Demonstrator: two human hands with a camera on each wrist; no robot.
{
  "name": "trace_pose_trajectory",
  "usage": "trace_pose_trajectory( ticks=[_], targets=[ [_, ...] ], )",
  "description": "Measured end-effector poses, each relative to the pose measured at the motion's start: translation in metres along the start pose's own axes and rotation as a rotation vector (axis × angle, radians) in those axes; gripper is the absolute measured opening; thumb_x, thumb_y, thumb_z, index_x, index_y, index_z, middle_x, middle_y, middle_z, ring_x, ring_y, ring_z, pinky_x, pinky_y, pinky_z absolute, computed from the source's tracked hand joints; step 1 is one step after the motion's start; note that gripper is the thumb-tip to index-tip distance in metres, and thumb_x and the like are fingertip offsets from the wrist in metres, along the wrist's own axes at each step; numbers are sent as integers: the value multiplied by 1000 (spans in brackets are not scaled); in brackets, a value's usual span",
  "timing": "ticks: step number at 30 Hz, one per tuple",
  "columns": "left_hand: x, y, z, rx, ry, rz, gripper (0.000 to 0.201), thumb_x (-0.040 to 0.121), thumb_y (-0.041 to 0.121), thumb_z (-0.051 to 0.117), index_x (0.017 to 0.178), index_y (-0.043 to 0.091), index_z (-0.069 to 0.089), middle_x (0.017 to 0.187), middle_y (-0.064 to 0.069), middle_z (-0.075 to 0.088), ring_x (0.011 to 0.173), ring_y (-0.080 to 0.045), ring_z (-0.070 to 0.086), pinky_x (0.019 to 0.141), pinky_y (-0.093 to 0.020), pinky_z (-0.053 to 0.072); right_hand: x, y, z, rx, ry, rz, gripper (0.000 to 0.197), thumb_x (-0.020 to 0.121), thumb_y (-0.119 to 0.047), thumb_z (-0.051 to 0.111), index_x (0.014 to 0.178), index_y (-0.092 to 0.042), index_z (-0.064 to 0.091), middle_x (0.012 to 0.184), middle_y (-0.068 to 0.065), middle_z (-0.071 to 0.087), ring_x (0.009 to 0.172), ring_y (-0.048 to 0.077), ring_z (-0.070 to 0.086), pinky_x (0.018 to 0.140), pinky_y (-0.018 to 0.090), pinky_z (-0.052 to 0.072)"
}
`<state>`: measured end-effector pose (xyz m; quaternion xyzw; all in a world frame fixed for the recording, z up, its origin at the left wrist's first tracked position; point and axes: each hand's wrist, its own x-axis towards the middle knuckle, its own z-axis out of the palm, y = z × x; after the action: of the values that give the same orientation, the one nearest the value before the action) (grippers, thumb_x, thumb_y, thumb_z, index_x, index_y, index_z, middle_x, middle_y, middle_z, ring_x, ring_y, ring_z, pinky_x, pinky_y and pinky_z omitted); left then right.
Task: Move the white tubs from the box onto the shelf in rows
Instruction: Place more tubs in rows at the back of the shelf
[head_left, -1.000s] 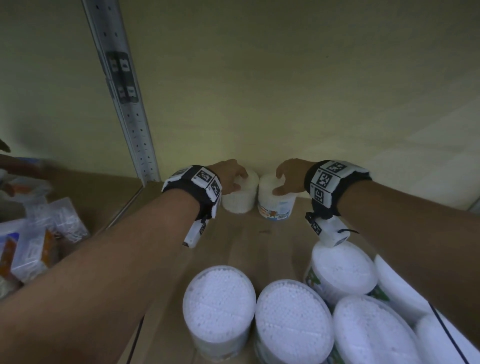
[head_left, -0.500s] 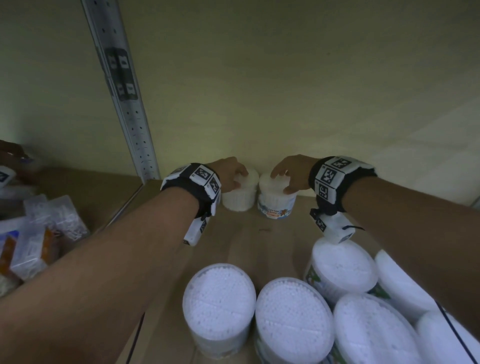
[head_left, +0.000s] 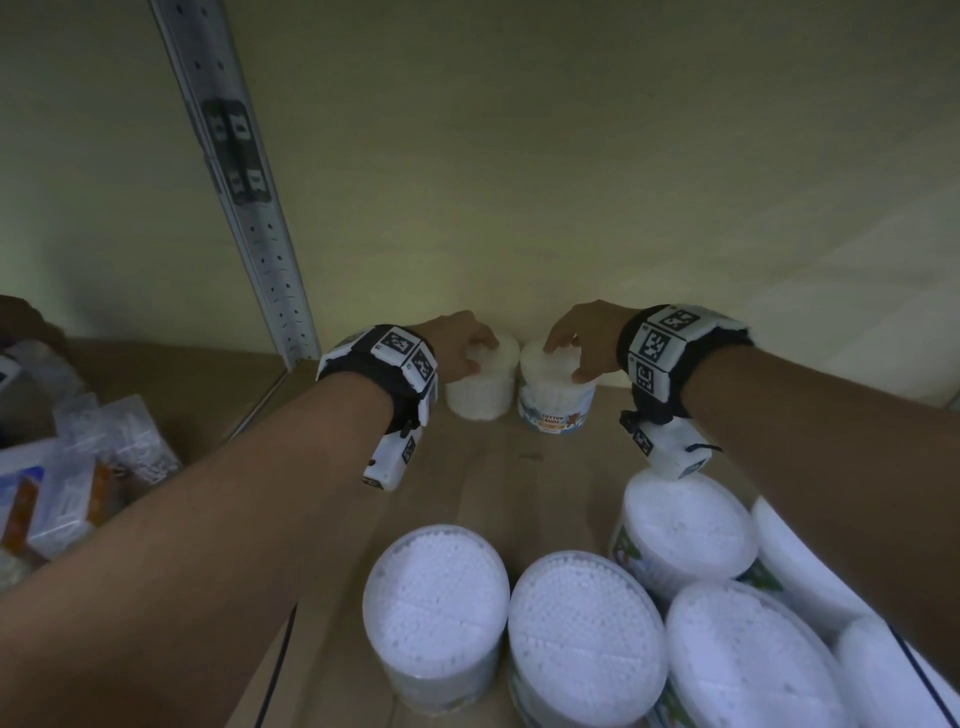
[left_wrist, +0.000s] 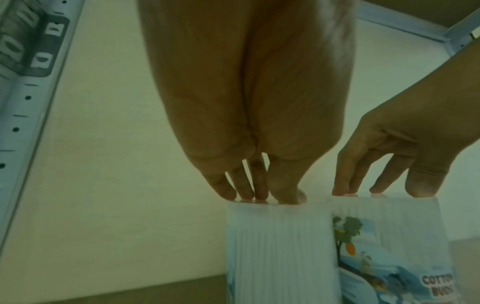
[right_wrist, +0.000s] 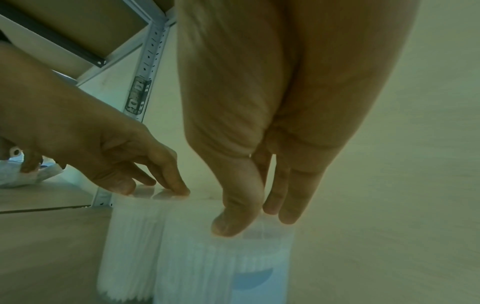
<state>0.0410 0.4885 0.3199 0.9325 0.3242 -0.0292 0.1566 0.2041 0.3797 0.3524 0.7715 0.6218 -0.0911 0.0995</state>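
Right now the shelf (head_left: 498, 467) is filling the lower middle of the head view, and it is running away toward the pale back wall (head_left: 571, 182). Many white tubs (head_left: 435, 597) are standing along the bottom of the frame, nearest the camera. Some on the right edge are getting cut off by the right arm, so I cannot count them all.

Two small tubs are sitting at the back of the shelf, in the middle of the frame, close to the wall. They are standing upright and just beside each other, maybe touching. The left tub (head_left: 480, 384) is right under the left hand (head_left: 457, 343). The labelled tub (head_left: 556, 395) is right under the right hand (head_left: 582, 338).

Both hands are reaching down from above. The left wrist view is showing the left fingertips (left_wrist: 244, 193) resting on the flat lid with the fingers fairly straight, not wrapped round the side. The right wrist view is showing the right hand's thumb (right_wrist: 233, 222) hanging down over the front of its tub, with the fingers on top.

I think each hand is nearest its own tub, so any next nudge or let-go is turning on that. The box is not showing in any view. The bags (head_left: 78, 467) at the left edge are too dark to make out.
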Motion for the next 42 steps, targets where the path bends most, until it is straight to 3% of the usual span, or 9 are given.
trace_pose_trajectory(
  ticks=[12,16,19,23,28,32,35,39,42],
  targets=[
    [-2,-4,-13,-145,-15,133,56,79,-21,44,129,2,54,137,-15,48,131,-26,43,89,-14,30,5,1,4,41,-10,15,56,90,-10,62,143,-11,43,152,7,36,138,25,39,111,28,30],
    [6,-7,3,-144,237,58,37,90,11,58,126,8,54,130,-15,48,121,-29,48,101,-31,41,6,3,6,38,7,-3,57,88,-11,65,141,-12,46,150,8,39,136,27,40,110,31,33],
    [12,-5,13,-40,194,-20,46,90,38,59,129,14,51,132,-12,45,122,-28,45,104,-41,40,4,3,6,53,21,-7,56,88,-11,65,141,-12,47,149,9,40,135,27,41,109,32,34],
    [13,-1,14,39,186,-33,49,89,46,58,128,16,52,133,-10,44,123,-28,44,105,-43,39,5,6,7,86,33,-5,55,87,-11,65,140,-12,49,147,8,44,134,27,44,108,31,35],
    [9,1,6,19,114,19,43,93,31,57,132,14,49,138,-11,42,125,-28,44,106,-38,38,3,3,6,117,27,11,53,88,-8,64,139,-10,49,148,8,43,134,25,44,106,28,36],
    [7,4,-2,-14,22,49,47,91,4,55,137,12,46,144,-11,40,132,-25,41,103,-28,35,6,2,8,126,63,39,46,86,-5,65,131,-5,56,136,13,54,126,28,52,85,12,44],
    [6,9,-8,-26,-24,38,55,88,-9,46,139,12,45,147,-12,37,136,-24,38,103,-29,36,5,-2,3,151,8,52,49,92,-6,58,139,-4,47,149,10,41,135,26,42,104,17,36],
    [10,9,1,-61,204,-70,43,93,23,56,133,7,49,140,-14,42,126,-28,46,101,-32,40,6,-5,2,120,-17,61,49,92,-6,58,140,-4,46,150,9,40,136,25,42,107,25,33],
    [14,9,8,12,204,-116,55,89,43,59,128,5,51,134,-16,46,120,-30,49,98,-36,44,5,-6,2,104,-16,51,51,93,-6,57,141,-2,44,150,11,40,135,28,42,106,27,35]
  ],
)
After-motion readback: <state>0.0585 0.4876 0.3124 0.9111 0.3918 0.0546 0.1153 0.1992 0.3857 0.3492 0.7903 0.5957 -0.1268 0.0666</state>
